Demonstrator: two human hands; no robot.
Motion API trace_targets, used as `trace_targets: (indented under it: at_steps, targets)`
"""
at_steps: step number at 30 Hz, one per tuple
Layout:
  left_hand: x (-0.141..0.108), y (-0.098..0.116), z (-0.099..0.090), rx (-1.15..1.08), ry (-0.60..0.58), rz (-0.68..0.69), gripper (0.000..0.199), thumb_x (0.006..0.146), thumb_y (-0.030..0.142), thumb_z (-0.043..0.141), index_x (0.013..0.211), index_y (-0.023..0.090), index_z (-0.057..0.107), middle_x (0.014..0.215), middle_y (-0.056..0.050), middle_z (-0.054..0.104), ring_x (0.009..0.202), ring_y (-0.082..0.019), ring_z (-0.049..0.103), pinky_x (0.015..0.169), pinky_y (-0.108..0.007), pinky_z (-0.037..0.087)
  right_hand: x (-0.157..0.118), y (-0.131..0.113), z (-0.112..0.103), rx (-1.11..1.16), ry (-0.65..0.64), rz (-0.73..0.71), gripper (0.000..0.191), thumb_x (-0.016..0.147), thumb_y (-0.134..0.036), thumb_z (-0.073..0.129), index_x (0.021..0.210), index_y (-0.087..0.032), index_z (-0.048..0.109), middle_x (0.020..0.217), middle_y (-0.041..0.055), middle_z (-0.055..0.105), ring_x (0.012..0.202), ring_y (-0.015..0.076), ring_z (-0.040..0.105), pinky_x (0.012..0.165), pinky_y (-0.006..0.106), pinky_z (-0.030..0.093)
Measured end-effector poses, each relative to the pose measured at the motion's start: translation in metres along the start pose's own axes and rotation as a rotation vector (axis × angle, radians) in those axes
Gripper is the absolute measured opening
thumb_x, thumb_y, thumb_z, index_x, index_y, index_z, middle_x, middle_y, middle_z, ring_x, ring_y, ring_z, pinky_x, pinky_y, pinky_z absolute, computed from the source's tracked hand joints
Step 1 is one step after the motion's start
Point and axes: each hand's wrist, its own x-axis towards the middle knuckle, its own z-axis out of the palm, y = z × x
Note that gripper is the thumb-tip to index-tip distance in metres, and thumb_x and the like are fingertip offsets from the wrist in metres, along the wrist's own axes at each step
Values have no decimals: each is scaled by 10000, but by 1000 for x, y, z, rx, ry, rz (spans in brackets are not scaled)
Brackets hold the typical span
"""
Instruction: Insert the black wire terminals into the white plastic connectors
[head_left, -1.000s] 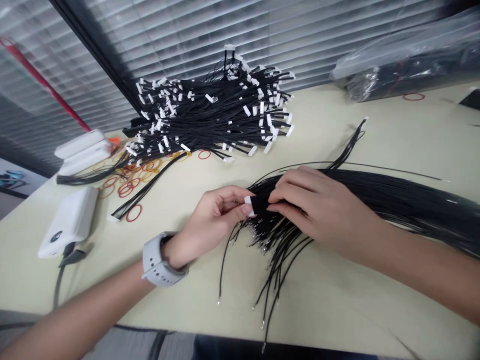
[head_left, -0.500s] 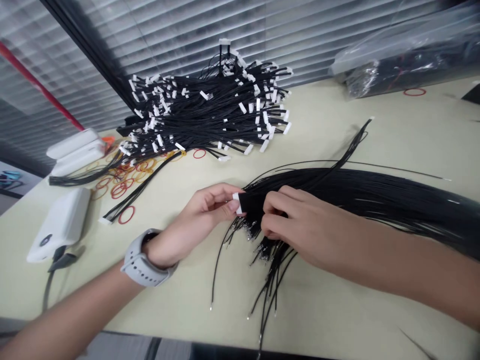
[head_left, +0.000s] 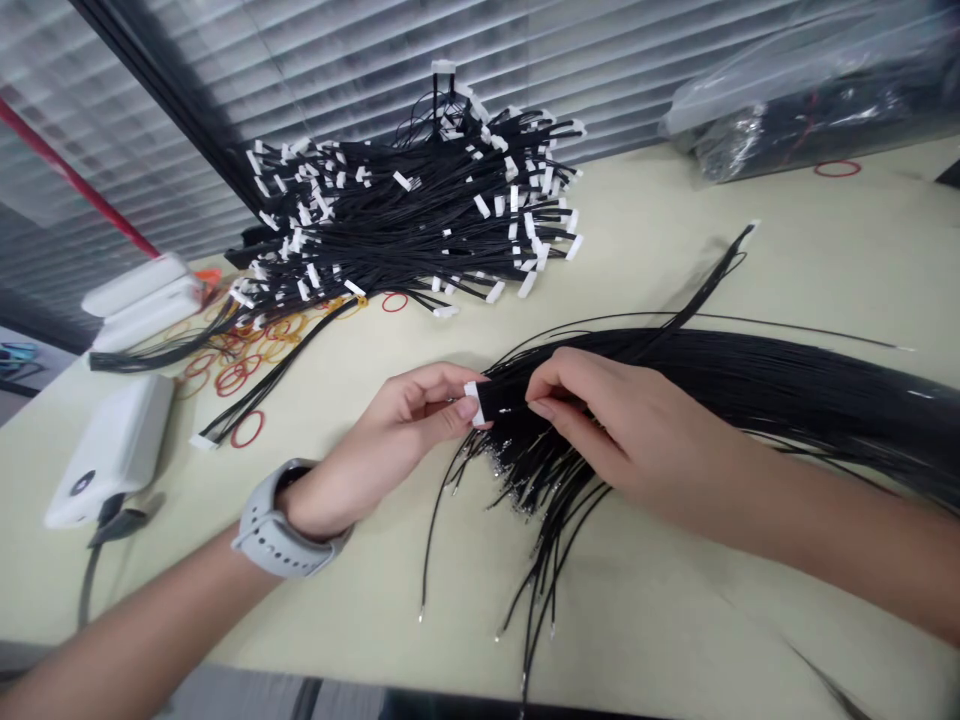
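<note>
Bright, even indoor light leaves only faint, soft shadows beside the black wire bundle [head_left: 750, 385]; above it, the window blinds [head_left: 420, 40] bow with wide-angle distortion toward the frame's edges.

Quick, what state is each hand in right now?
Left hand: closed, pinching a white connector on a bundle of black wires.
Right hand: closed, fingers gripping those wires beside the connector.

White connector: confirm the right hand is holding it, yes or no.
No, the left hand pinches the white connector; the right hand is on the black wires beside it.
</note>
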Motion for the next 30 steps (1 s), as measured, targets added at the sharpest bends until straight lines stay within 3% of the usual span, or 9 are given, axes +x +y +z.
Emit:
trace_targets:
  at_steps: [16,24,30]
  targets:
    - [-3,6,9,57,4,8,106,837,95,557,935,113,594,754,11,611,682,-47,512,641,-131,413,2,-4,11,-135,111,-34,135,878,-167,437,811,-140,551,748,7,556,643,107,508,558,236,360]
    - [-3,5,9,39,3,26,111,820,108,586,929,118,610,763,1,635,686,-49,533,633,-121,424,2,-5,11,-9,108,15,107,854,-154,465,782,-151,545,711,-12,572,533,74,466,480,213,329]
    - [-5,3,8,13,-30,71,125,809,104,597,911,154,649,725,16,648,648,-45,543,594,-115,426,0,-8,16,-28,132,-56,119,857,-144,454,772,-136,536,700,-8,546,556,74,460,491,207,328]
